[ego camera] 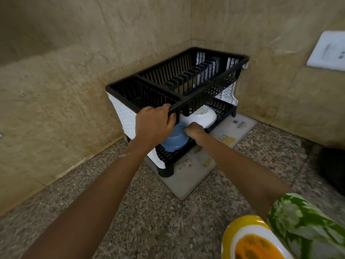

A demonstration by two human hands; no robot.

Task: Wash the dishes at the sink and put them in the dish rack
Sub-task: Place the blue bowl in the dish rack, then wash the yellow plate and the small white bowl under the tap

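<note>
A two-tier black and white dish rack stands in the corner of the granite counter. My left hand grips the front rim of its upper tier. My right hand reaches into the lower tier and holds the edge of a white dish lying upside down there. A blue bowl sits upside down on the lower tier, just left of the white dish and partly behind my left wrist. The upper tier holds no dishes that I can see.
A grey mat lies under the rack. Beige tiled walls close in behind and to the left. A white switch plate is on the right wall. A dark object sits at the right edge of the counter.
</note>
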